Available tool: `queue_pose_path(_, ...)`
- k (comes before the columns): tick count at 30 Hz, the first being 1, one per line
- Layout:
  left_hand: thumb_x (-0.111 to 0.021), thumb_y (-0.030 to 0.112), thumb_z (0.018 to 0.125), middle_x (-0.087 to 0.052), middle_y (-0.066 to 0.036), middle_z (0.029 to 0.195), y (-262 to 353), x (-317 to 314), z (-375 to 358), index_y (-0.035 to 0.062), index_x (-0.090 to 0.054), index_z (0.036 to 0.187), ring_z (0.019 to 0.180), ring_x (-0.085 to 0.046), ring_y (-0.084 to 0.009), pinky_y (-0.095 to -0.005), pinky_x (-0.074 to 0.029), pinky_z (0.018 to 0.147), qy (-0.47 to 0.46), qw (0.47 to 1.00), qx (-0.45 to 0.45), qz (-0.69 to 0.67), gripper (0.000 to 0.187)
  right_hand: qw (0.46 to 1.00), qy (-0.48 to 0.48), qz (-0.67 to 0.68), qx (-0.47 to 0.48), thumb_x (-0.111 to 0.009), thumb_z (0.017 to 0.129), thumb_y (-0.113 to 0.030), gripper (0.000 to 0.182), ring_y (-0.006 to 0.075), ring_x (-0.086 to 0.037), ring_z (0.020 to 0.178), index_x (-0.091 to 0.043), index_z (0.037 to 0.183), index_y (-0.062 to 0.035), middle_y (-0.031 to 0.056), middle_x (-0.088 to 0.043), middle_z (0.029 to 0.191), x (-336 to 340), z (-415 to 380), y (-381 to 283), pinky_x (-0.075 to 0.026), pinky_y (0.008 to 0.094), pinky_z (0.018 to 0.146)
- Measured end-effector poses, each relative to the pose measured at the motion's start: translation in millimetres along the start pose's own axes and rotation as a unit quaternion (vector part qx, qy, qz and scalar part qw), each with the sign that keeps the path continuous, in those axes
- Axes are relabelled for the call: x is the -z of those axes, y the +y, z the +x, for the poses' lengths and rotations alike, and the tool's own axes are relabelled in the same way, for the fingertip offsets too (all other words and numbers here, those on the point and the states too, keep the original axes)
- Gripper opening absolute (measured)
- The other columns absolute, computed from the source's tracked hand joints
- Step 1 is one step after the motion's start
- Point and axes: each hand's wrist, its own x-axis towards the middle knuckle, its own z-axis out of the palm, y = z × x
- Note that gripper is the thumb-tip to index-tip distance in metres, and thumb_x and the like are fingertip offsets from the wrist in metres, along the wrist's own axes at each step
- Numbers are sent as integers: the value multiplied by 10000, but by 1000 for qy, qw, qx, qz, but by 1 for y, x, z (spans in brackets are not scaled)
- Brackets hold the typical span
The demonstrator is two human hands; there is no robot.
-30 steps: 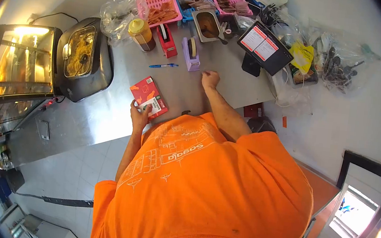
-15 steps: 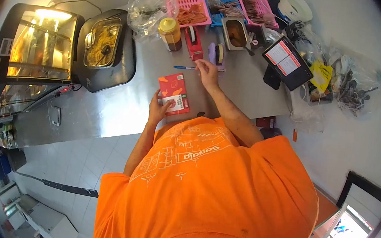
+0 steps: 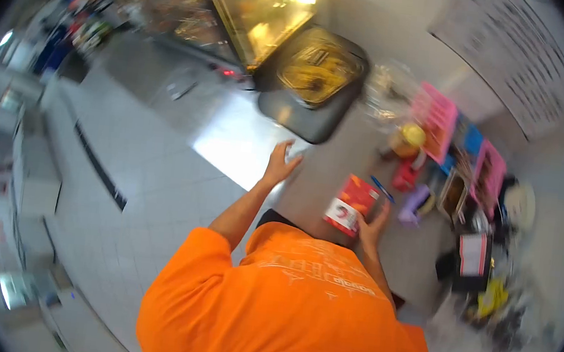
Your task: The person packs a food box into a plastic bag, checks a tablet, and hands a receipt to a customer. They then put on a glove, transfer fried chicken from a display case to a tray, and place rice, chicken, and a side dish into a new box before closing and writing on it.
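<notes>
A red cardboard box (image 3: 362, 193) with a white label lies on the steel counter in front of my body. My right hand (image 3: 374, 225) is at the box's right edge, with the thumb against it and the other fingers along its side, a little blurred. To the left, my left hand (image 3: 283, 164) is held out near the counter's front edge, fingers apart and with nothing in it. A blue pen (image 3: 383, 188) lies just beyond the box. Past the pen are a red tape dispenser (image 3: 406, 175) and a purple tape dispenser (image 3: 415, 206).
At the back left, a lit glass display warmer (image 3: 258, 17) stands beside a black tray holding a pan of yellow food (image 3: 316, 69). Pink baskets (image 3: 435, 117), a yellow-capped bottle (image 3: 408, 140), a metal container (image 3: 454, 194) and a dark device (image 3: 472, 262) crowd the right side.
My view has swung left. My left hand has let go of the box and moved left, opening. My right hand has come from the red tape dispenser to the box.
</notes>
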Motion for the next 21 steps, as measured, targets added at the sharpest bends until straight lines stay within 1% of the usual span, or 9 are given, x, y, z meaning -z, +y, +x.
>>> queue_pose_path(2, -787, 228, 769, -610, -139, 1045, -23, 72, 65, 10, -585, 1166, 884, -571, -268, -361, -473, 757, 147, 987, -58, 18, 496, 1000, -21, 20, -4, -822, 721, -98, 999, 312, -383, 1319, -196, 1499, -90, 225, -380, 1397, -1, -5, -7, -420, 419, 1006)
queue_pose_path(3, -784, 205, 772, -611, -121, 1046, -28, 112, 101, 14, -595, 1148, 844, -560, -237, -347, -462, 744, 214, 977, 3, -2, 463, 997, -29, 71, -18, -812, 730, -77, 1006, 305, -444, 1262, -173, 1505, -112, 223, -433, 1347, -9, -1, 2, -444, 405, 974)
queue_pose_path(4, -777, 192, 786, -614, -98, 1039, -48, 163, 141, 17, -600, 1131, 849, -557, -209, -318, -452, 737, 285, 951, -92, 80, 426, 992, -35, 118, -33, -802, 739, -56, 1015, 297, -504, 1206, -149, 1512, -133, 221, -486, 1297, -16, 0, 12, -467, 391, 943)
queue_pose_path(7, -697, 175, 864, -596, -106, 987, -77, 319, 270, -1, -609, 1085, 849, -546, -205, -311, -450, 757, 422, 881, -190, -96, 295, 987, -12, 128, -99, -775, 750, -8, 1044, 268, -542, 1144, -94, 1519, -198, 230, -460, 1322, -41, 1, 4, -469, 378, 943)
queue_pose_path(9, -625, 229, 921, -584, -105, 955, -49, 424, 322, -20, -586, 1079, 876, -562, -222, -345, -461, 804, 490, 854, -169, 46, 297, 976, 30, 172, -126, -763, 760, 2, 1042, 260, -565, 1112, -84, 1518, -220, 217, -514, 1281, -74, 7, -2, -471, 373, 937)
queue_pose_path(11, -583, 269, 947, -613, -128, 1015, -33, 507, 372, -26, -560, 1125, 964, -592, -248, -364, -456, 870, 476, 856, -173, -102, 346, 963, 71, 205, -161, -745, 779, 12, 1033, 240, -576, 1096, -69, 1518, -238, 213, -533, 1272, -104, 4, -11, -479, 361, 922)
queue_pose_path(16, -509, 335, 978, -545, -235, 1272, -53, 696, 507, -32, -408, 1341, 1154, -551, -315, -366, -401, 991, 433, 894, -108, 26, 525, 967, 90, 162, -176, -715, 781, 57, 1031, 241, -564, 1116, -63, 1519, -250, 202, -522, 1287, -171, 16, -41, -478, 342, 927)
queue_pose_path(17, -502, 343, 980, -517, -229, 1312, -97, 740, 561, -34, -395, 1356, 1182, -529, -316, -366, -391, 1004, 412, 895, -169, 26, 543, 968, 92, 157, -174, -709, 782, 64, 1026, 243, -561, 1122, -67, 1519, -251, 201, -518, 1292, -178, 16, -45, -477, 341, 930)
queue_pose_path(21, -699, 271, 874, -545, -176, 1208, -56, 744, 556, 50, -277, 1432, 1052, -575, -245, -378, -433, 937, 310, 933, 10, -185, 734, 956, 84, 173, -223, -767, 757, -18, 1039, 308, -460, 1266, -101, 1520, -249, 247, -329, 1456, -179, 19, -57, -420, 404, 1017)
